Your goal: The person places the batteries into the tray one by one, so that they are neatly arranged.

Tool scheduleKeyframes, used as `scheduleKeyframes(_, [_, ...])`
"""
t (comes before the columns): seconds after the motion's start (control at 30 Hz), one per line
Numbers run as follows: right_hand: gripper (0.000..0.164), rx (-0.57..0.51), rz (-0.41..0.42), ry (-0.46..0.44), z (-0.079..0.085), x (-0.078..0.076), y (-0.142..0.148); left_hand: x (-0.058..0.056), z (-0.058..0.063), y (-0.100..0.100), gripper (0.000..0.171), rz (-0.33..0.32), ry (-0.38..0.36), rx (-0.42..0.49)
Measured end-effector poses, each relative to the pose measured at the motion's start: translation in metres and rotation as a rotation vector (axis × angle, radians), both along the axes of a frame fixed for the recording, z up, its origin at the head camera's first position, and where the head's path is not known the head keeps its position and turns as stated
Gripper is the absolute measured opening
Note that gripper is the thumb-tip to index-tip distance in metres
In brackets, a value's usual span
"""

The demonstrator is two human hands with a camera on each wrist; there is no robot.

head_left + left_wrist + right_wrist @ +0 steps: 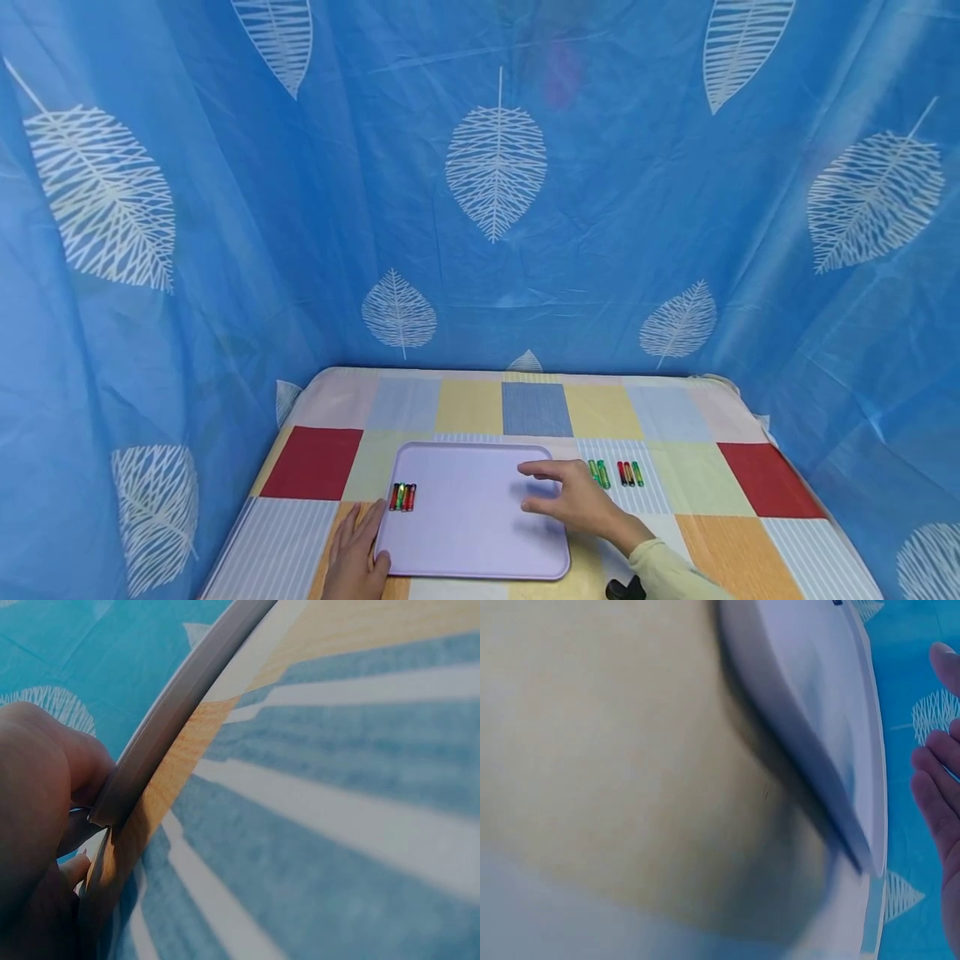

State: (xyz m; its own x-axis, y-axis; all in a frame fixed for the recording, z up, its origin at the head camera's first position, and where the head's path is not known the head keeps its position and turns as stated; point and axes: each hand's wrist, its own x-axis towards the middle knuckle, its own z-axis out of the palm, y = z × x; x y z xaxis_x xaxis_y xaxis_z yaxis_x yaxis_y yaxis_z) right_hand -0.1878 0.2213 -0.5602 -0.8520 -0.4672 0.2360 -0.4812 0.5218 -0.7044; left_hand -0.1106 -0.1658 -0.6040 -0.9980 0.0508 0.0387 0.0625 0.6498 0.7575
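A pale purple tray (472,521) lies on the patchwork tablecloth. Several small red and green batteries (402,497) sit side by side near its left edge. My left hand (356,552) rests against the tray's left rim with fingers extended; the left wrist view shows it touching the rim (161,724). Over the tray's right side hovers my right hand (573,498), thumb and fingers apart, holding nothing. Right of the tray lie a pair of green batteries (598,473) and a group of three batteries (630,474), partly red and green.
Blue curtains (495,292) with white leaf prints enclose the table on the back and sides. The tablecloth (720,550) has red, orange, yellow and striped squares. A small black object (626,590) shows by the right wrist.
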Motion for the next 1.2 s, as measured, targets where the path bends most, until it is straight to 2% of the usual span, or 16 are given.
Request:
scheduleKeyframes(0.2, [0.051, 0.036, -0.02, 0.003, 0.0, 0.006, 0.02, -0.001, 0.003, 0.001, 0.073, 0.012, -0.046, -0.003])
scheduleKeyframes(0.5, [0.049, 0.057, -0.046, 0.014, -0.002, 0.016, 0.052, 0.001, 0.003, 0.002, 0.072, 0.02, -0.028, -0.007])
scheduleKeyframes(0.77, [0.048, 0.127, -0.113, -0.045, -0.005, 0.02, 0.078, 0.004, 0.002, 0.001, 0.072, 0.004, 0.033, -0.023])
scheduleKeyframes(1.2, [0.051, 0.203, -0.145, -0.045, -0.011, 0.033, 0.1, 0.004, 0.001, 0.002, 0.072, 0.007, 0.048, -0.029])
